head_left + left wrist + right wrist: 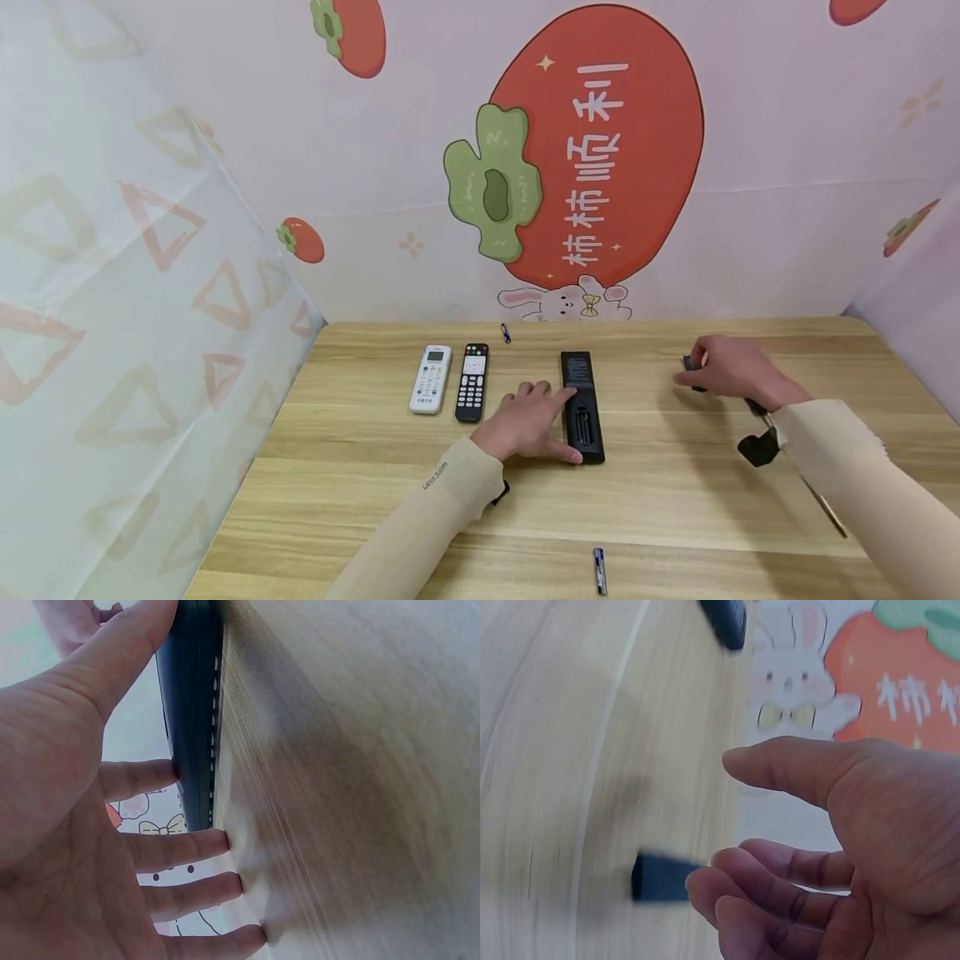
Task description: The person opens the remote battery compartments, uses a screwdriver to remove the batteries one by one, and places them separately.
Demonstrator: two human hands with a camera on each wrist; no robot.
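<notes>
A long black remote [582, 407] lies face down on the wooden table [675, 500], its battery bay showing. My left hand [551, 421] rests flat beside it, with the thumb and index finger pressed against its left edge [191, 735] and the other fingers straight on the wood. My right hand [708, 371] hovers low at the right. Its curled fingertips touch a small black cover piece [660, 877], which is blurred, and the thumb stands apart from it.
A white remote [430, 379] and a black keypad remote [472, 382] lie side by side at the left. One small battery [506, 333] lies by the back wall and another battery [600, 571] lies near the front edge. Patterned walls close in the table.
</notes>
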